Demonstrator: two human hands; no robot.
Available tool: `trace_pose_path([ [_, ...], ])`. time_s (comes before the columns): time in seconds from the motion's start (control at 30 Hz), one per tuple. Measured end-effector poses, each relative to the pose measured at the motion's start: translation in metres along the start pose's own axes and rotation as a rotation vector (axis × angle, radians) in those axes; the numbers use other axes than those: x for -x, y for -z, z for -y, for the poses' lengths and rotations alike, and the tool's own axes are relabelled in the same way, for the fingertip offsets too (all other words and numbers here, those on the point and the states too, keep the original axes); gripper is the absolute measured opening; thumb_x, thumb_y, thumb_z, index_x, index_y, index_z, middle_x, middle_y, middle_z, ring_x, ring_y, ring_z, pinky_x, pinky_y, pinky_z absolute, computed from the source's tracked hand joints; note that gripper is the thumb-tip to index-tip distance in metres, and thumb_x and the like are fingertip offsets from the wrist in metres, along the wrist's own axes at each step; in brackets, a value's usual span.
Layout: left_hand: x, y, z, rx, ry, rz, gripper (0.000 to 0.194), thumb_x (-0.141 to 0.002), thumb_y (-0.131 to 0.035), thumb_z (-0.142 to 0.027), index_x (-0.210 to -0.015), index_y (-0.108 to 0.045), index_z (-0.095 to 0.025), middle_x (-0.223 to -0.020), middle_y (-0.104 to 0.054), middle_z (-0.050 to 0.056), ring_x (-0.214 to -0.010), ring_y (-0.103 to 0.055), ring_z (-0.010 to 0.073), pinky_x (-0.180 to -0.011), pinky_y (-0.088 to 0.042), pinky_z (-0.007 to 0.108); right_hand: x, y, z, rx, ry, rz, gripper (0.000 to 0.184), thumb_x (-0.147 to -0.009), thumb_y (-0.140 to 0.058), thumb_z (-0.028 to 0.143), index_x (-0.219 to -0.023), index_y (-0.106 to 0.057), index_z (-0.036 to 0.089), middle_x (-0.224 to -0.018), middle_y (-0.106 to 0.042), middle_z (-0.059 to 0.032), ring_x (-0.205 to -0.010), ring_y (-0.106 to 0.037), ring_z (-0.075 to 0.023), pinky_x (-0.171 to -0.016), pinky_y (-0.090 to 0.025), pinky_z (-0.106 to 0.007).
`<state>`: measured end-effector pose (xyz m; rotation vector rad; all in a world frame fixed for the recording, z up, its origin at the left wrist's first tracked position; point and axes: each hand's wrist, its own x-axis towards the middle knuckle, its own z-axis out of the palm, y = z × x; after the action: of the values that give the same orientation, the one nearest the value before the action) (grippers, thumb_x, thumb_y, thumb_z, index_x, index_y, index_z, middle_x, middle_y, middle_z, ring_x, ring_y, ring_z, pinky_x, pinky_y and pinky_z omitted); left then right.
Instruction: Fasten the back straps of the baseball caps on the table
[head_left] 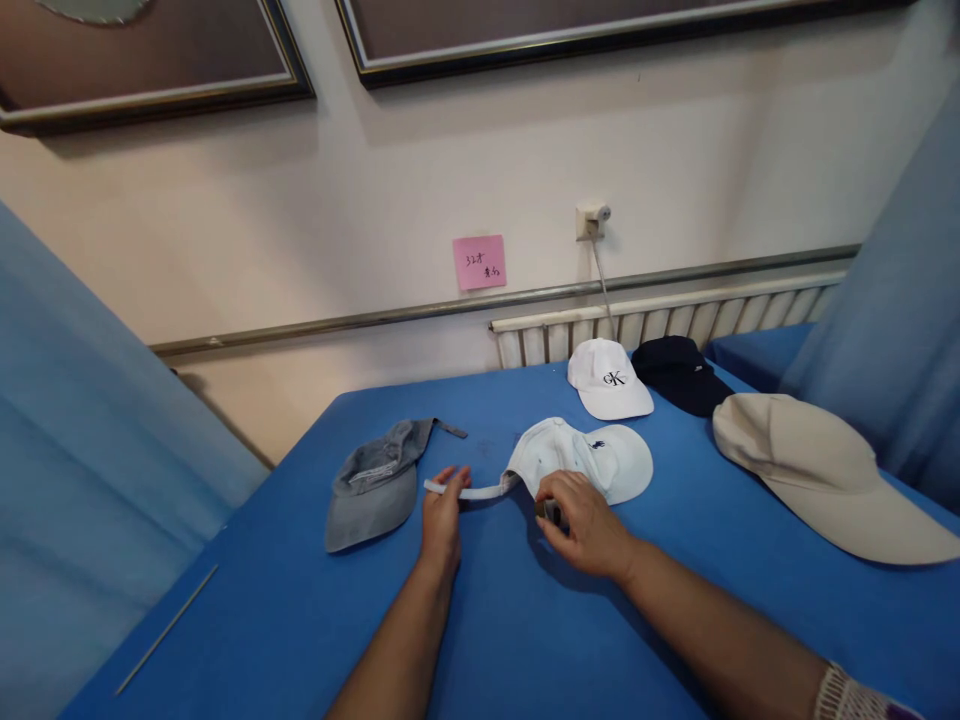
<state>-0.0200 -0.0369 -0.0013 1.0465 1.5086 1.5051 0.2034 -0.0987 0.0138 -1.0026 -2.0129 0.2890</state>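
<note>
A pale, nearly white baseball cap (555, 448) with a small dark logo lies in the middle of the blue surface, its brim to the right. Its light back strap (484, 492) stretches out to the left, pinched near the end by my left hand (442, 520). At the cap's near back edge, my right hand (589, 525) is closed on the other side of the opening, where a dark, metallic-looking buckle (553, 513) shows between the fingers. To the left of my left hand rests a grey cap (375, 500), its loose strap pointing right.
Behind on the right are a white cap (606, 385) with dark letters, a black cap (679, 375) and a large beige cap (810, 460). A thin stick (166, 630) lies at the left edge of the blue-covered table (510, 650). Blue curtains (82, 450) hang at both sides.
</note>
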Motion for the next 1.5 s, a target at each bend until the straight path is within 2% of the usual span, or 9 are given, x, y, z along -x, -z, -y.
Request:
trace_pose_path([
  [0.1,-0.015,0.010,0.005,0.079,0.020,-0.127,0.053,-0.076,-0.066,-0.026,-0.125,-0.048,-0.018,-0.128,-0.058,0.016,-0.112,-0.061,0.0249,-0.097,-0.046,0.043,-0.001,0.004,-0.025,0.022,-0.102,-0.176,0.034,-0.084,-0.056,0.029,-0.116,-0.052,0.019,-0.118,-0.059,-0.0120,-0.113,-0.052,-0.0269,-0.097,-0.041,-0.043],
  [0.23,-0.021,0.021,0.002,-0.087,-0.219,-0.271,0.060,-0.077,-0.065,-0.024,-0.132,-0.042,-0.020,-0.139,-0.046,0.014,-0.127,-0.049,0.0256,-0.106,-0.039,0.044,-0.002,0.028,-0.090,0.128,-0.647,-0.508,0.038,-0.081,-0.055,0.031,-0.115,-0.056,0.015,-0.126,-0.056,-0.0181,-0.123,-0.046,-0.0331,-0.106,-0.031,-0.051],
  [0.4,-0.002,0.015,-0.008,-0.334,-0.537,-0.171,0.052,-0.079,-0.060,-0.021,-0.130,-0.048,-0.020,-0.137,-0.049,0.012,-0.130,-0.044,0.0257,-0.111,-0.032,0.044,0.007,0.054,-0.146,-0.239,-1.170,-0.472,0.045,-0.071,-0.067,0.035,-0.109,-0.062,0.013,-0.123,-0.061,-0.0221,-0.127,-0.046,-0.0376,-0.105,-0.034,-0.049],
  [0.57,0.017,0.003,-0.011,-0.421,-0.656,0.046,0.038,-0.083,-0.053,-0.018,-0.121,-0.053,-0.019,-0.131,-0.054,0.012,-0.121,-0.052,0.0246,-0.101,-0.043,0.043,0.012,0.048,-0.132,-0.724,-1.175,-0.271,0.027,-0.076,-0.066,0.038,-0.087,-0.068,0.014,-0.082,-0.074,-0.0154,-0.083,-0.071,-0.0311,-0.075,-0.055,-0.042],
  [0.73,0.016,0.008,-0.015,-0.377,-0.662,-0.030,0.038,-0.083,-0.056,-0.021,-0.120,-0.053,-0.017,-0.125,-0.056,0.013,-0.115,-0.054,0.0242,-0.100,-0.043,0.043,0.003,0.041,-0.108,-1.424,-1.099,-0.211,0.020,-0.082,-0.062,0.026,-0.098,-0.067,0.015,-0.086,-0.076,-0.0093,-0.083,-0.072,-0.0249,-0.081,-0.056,-0.039],
  [0.9,0.029,0.001,-0.014,-0.222,-0.414,0.167,0.024,-0.085,-0.059,-0.037,-0.097,-0.063,-0.017,-0.095,-0.067,0.008,-0.089,-0.062,0.0204,-0.086,-0.049,0.036,-0.005,0.026,-0.088,-1.575,-0.912,-0.384,0.028,-0.083,-0.060,0.026,-0.109,-0.066,0.018,-0.101,-0.075,-0.0059,-0.098,-0.069,-0.0243,-0.088,-0.055,-0.039],
  [1.07,0.039,-0.021,-0.011,0.291,0.119,0.555,0.037,-0.086,-0.060,-0.044,-0.110,-0.063,-0.016,-0.111,-0.069,0.012,-0.094,-0.067,0.0219,-0.083,-0.052,0.036,0.000,0.006,-0.064,-1.700,-0.869,-0.195,0.039,-0.078,-0.062,0.015,-0.117,-0.062,0.016,-0.105,-0.074,-0.0066,-0.098,-0.069,-0.0231,-0.092,-0.052,-0.038],
  [1.3,0.010,-0.002,-0.011,0.619,0.332,0.374,0.022,-0.080,-0.067,-0.014,-0.101,-0.065,-0.015,-0.094,-0.075,0.005,-0.086,-0.071,0.0189,-0.085,-0.055,0.031,0.002,-0.004,-0.054,-1.842,-0.904,0.079,0.036,-0.090,-0.056,0.044,-0.108,-0.065,0.014,-0.099,-0.074,-0.0079,-0.088,-0.070,-0.0184,-0.077,-0.054,-0.030],
  [1.5,0.008,0.000,-0.004,0.585,0.437,0.445,0.022,-0.082,-0.065,-0.014,-0.104,-0.064,-0.011,-0.099,-0.074,0.011,-0.096,-0.070,0.0244,-0.088,-0.056,0.034,0.002,-0.009,-0.046,-1.677,-0.799,0.118,0.031,-0.078,-0.073,0.024,-0.106,-0.066,0.014,-0.102,-0.073,-0.0068,-0.093,-0.069,-0.0183,-0.087,-0.050,-0.030],
])
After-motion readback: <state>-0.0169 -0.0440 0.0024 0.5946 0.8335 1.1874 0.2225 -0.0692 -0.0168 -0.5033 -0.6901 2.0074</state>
